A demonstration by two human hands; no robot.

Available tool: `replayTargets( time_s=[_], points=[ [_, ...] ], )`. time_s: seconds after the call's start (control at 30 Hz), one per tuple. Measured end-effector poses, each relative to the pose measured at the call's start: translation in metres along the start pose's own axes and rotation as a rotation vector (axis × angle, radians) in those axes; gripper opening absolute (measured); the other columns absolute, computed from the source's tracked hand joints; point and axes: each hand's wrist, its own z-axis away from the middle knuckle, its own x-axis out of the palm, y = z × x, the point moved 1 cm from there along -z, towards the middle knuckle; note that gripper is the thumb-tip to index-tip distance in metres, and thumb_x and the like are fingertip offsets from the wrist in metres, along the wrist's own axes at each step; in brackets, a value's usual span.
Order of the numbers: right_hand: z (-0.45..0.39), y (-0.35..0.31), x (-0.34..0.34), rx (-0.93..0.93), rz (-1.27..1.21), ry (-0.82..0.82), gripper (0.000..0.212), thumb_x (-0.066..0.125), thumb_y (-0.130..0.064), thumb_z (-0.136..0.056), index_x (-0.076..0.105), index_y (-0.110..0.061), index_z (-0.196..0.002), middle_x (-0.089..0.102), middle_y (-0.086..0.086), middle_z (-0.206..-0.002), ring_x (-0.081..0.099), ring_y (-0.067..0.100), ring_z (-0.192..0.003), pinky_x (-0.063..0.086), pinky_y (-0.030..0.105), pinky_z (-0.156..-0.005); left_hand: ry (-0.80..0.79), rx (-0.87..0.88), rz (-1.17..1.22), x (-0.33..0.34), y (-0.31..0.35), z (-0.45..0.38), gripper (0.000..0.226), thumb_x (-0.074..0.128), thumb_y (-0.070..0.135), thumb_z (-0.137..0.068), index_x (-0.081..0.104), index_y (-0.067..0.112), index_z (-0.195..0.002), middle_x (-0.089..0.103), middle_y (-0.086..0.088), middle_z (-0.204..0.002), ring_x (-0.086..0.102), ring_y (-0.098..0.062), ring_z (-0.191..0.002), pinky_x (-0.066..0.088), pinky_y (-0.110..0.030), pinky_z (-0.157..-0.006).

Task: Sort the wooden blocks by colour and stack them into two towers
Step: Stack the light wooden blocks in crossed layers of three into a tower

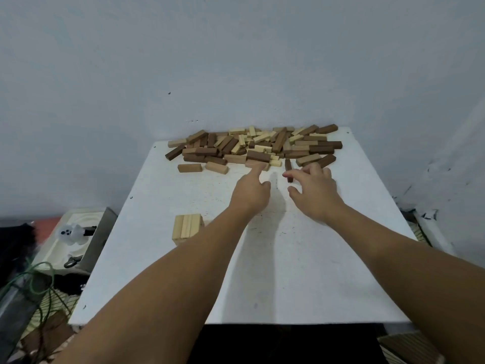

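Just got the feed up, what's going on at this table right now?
A person is sorting a mixed pile of blocks at the far side of the white table. A short light tower stands near the left edge. The left hand points a finger at the pile's near edge; the right hand reaches over a dark block, fingers spread.

Loose block pile (257,145) along the table's (301,271) far edge, small block stack (186,228) near left.
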Motion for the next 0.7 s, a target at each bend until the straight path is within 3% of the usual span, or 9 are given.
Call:
replayTargets(
  time_s=[0.1, 0.27, 0.37, 0.53, 0.63, 0.7],
  points=[
    [-0.013, 0.005, 0.004, -0.048, 0.072, 0.056, 0.038, 0.051, -0.038, -0.104, 0.054, -0.043, -0.141, 0.044, 0.002, -0.133, 0.039, 0.028, -0.122, 0.036, 0.042, -0.106, 0.017, 0.022, -0.124, 0.018, -0.009, -0.017, 0.053, 0.044, 0.022, -0.107, 0.036, 0.032, -0.158, 0.065, -0.018, -0.123, 0.064, -0.033, -0.105, 0.053, -0.042, -0.084],
    [-0.028, 0.015, 0.017, -0.121, 0.205, 0.052, 0.036, 0.044, -0.041, -0.105, 0.053, -0.046, -0.14, 0.039, 0.002, -0.133, 0.037, 0.028, -0.121, 0.03, 0.044, -0.108, 0.148, 0.014, -0.393, 0.031, -0.015, -0.035, 0.054, 0.038, 0.035, -0.108, 0.026, 0.042, -0.16, 0.057, -0.007, -0.113, 0.057, -0.026, -0.1, 0.054, -0.043, -0.074],
    [-0.033, 0.028, 0.021, -0.126, 0.237, 0.165, 0.031, 0.053, -0.03, -0.101, 0.065, -0.041, -0.128, 0.042, 0.003, -0.127, 0.04, 0.028, -0.113, 0.033, 0.045, -0.102, 0.236, 0.062, -0.505, 0.042, -0.02, -0.036, 0.056, 0.035, 0.039, -0.107, 0.024, 0.041, -0.162, 0.056, -0.004, -0.106, 0.051, -0.023, -0.097, 0.045, -0.037, -0.065],
    [-0.049, 0.028, 0.024, -0.102, 0.283, 0.31, 0.035, 0.067, -0.021, -0.091, 0.067, -0.033, -0.124, 0.046, 0.007, -0.118, 0.042, 0.031, -0.105, 0.033, 0.047, -0.095, 0.263, 0.108, -0.527, 0.047, -0.024, -0.044, 0.057, 0.038, 0.038, -0.104, 0.033, 0.03, -0.16, 0.059, -0.007, -0.106, 0.049, -0.025, -0.1, 0.044, -0.037, -0.075],
    [-0.06, 0.017, 0.032, -0.117, 0.306, 0.296, 0.038, 0.067, -0.019, -0.088, 0.066, -0.034, -0.123, 0.045, 0.008, -0.119, 0.042, 0.032, -0.103, 0.029, 0.046, -0.096, 0.331, 0.111, -0.452, 0.046, -0.026, -0.045, 0.045, 0.046, 0.035, -0.099, 0.05, 0.019, -0.141, 0.06, -0.008, -0.105, 0.051, -0.027, -0.099, 0.046, -0.039, -0.082],
    [-0.065, 0.012, 0.038, -0.094, 0.305, 0.278, 0.04, 0.065, -0.018, -0.088, 0.067, -0.035, -0.124, 0.045, 0.011, -0.119, 0.041, 0.034, -0.103, 0.028, 0.048, -0.097, 0.354, 0.117, -0.457, 0.047, -0.027, -0.044, 0.048, 0.047, 0.035, -0.097, 0.046, 0.021, -0.144, 0.057, -0.007, -0.105, 0.048, -0.025, -0.097, 0.045, -0.038, -0.083]
  ],
)
